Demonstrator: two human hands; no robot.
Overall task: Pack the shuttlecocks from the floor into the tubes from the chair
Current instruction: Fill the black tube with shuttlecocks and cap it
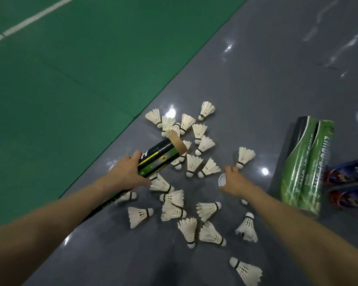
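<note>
Several white feather shuttlecocks lie scattered on the grey floor in the middle of the view. My left hand grips a black and green tube around its middle, its open cardboard mouth pointing up and right over the pile. My right hand pinches the cork end of one shuttlecock and also holds a white round lid against the palm.
Two green tubes lie side by side on the floor at the right, with blue tubes beyond them at the frame edge. The green court mat borders the grey floor on the left.
</note>
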